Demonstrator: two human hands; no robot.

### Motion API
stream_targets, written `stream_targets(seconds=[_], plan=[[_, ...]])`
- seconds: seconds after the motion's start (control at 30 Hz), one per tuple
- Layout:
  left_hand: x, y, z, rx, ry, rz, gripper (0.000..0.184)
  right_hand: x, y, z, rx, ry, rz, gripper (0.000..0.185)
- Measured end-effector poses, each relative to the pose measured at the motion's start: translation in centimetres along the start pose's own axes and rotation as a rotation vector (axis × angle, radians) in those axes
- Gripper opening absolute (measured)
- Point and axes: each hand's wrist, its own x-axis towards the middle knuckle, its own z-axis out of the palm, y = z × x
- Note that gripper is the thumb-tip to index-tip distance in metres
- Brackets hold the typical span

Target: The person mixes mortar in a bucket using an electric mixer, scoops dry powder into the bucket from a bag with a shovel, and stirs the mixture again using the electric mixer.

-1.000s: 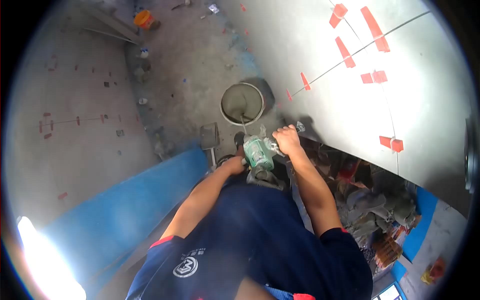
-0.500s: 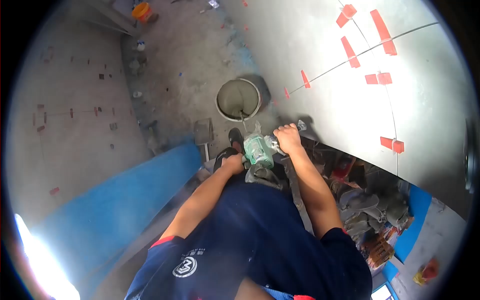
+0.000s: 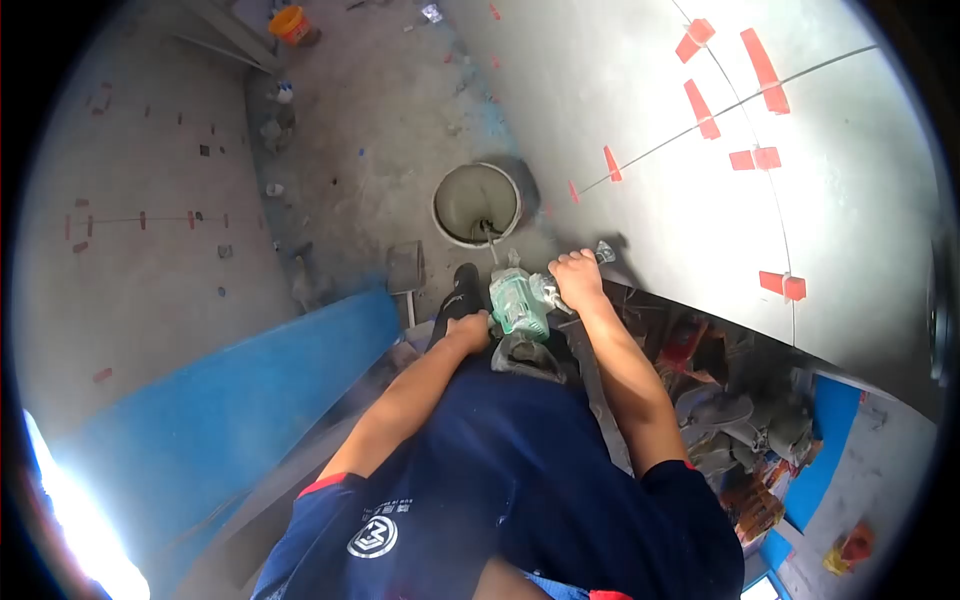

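Note:
A green power mixer (image 3: pixel 519 303) is held upright in front of my body, its shaft reaching into a round bucket (image 3: pixel 438 212) of grey wet mix. My left hand (image 3: pixel 469 332) is closed round the handle on the mixer's left side. On the other side, my right hand (image 3: pixel 577 280) grips the right handle, whose wrapped end sticks out past the fingers. The paddle end is sunk in the grey mix and hidden.
A dustpan (image 3: pixel 406 267) lies left of the bucket. An orange bucket (image 3: pixel 289 25) stands far up the floor. The grey wall (image 3: pixel 660 215) with red wedges rises on the right, above a pile of bags and rubble (image 3: pixel 740 420).
The shaft has shifted slightly within the bucket. The view has moved a little, and my foot beside the mixer shows in a different position. Both hands keep their hold.

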Motion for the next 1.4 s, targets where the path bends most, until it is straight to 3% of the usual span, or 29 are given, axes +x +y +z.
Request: stream_targets(seconds=[0.1, 0.37, 0.63, 0.77, 0.83, 0.9, 0.93, 0.97, 1.03, 1.07, 1.17, 1.2, 1.3, 1.37, 1.4], plan=[[0.2, -0.2, 0.2, -0.012, -0.005, 0.01, 0.042, -0.5, -0.7, -0.4, -0.019, 0.096, -0.026, 0.008], [-0.6, 1.1, 0.2, -0.031, -0.015, 0.04, 0.056, -0.3, -0.5, -1.4, -0.1, 0.037, -0.072, 0.008], [1.3, 1.5, 1.6, -0.155, 0.037, 0.02, 0.051, 3.8, -1.4, -3.7, -0.277, -0.056, -0.267, 0.011], [3.9, 0.5, 4.4, -0.461, 0.136, -0.07, 0.054, 7.0, -3.3, -4.7, -0.359, -0.158, -0.354, 0.01], [13.0, -4.5, 14.1, -0.547, 0.317, 0.196, 0.049, 8.6, -5.2, -5.8, -0.447, -0.173, -0.434, 0.01], [10.0, -1.9, 10.5, -0.692, 0.308, 0.439, 0.047, 10.0, -5.7, -5.7, -0.495, -0.139, -0.456, 0.009], [8.4, -1.4, 9.5, -0.846, 0.32, 0.461, 0.049, 9.9, -6.3, -6.4, -0.518, -0.17, -0.503, 0.01], [9.2, -0.9, 10.2, -0.804, 0.394, 0.506, 0.051, 10.2, -6.5, -7.3, -0.552, -0.195, -0.548, 0.01], [9.1, -0.1, 11.0, -0.822, 0.481, 0.385, 0.049, 10.6, -6.9, -7.5, -0.609, -0.171, -0.547, 0.014], [11.1, -0.3, 12.7, -0.904, 0.57, 0.433, 0.051, 11.4, -7.2, -7.8, -0.62, -0.165, -0.561, 0.013], [14.0, -0.7, 14.6, -0.946, 0.609, 0.364, 0.052, 11.6, -7.9, -8.0, -0.668, -0.154, -0.597, 0.013], [15.5, -1.1, 15.8, -1.049, 0.524, 0.34, 0.053, 11.9, -7.8, -8.2, -0.651, -0.174, -0.577, 0.014], [16.8, -0.9, 16.4, -0.986, 0.546, 0.275, 0.052, 12.6, -7.8, -8.7, -0.652, -0.167, -0.599, 0.015], [18.1, -0.4, 17.9, -1.135, 0.563, 0.333, 0.051, 12.8, -8.4, -9.8, -0.696, -0.185, -0.61, 0.015], [21.3, 0.2, 19.4, -1.022, 0.624, 0.256, 0.051, 13.3, -7.7, -8.4, -0.71, -0.137, -0.617, 0.016]])
